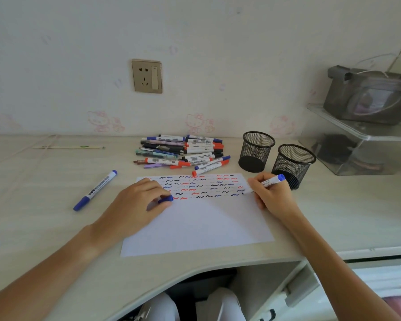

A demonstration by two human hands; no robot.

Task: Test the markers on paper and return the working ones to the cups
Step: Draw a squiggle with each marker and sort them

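Two bare forearms in view, no sleeves showing up to frame edge. Left hand (137, 200) bare: no glove, ring, watch or wristband visible. Right hand (272, 193) likewise bare, wrist unadorned. Fingernails short, unpainted as far as can be told. Below desk edge, lap in white or very pale trousers (225, 304), two knees side by side, fabric smooth, slightly blurred. No markings or logos discernible on clothing.

Left hand (138, 200) apparently pinching, right hand (270, 193) gripping.
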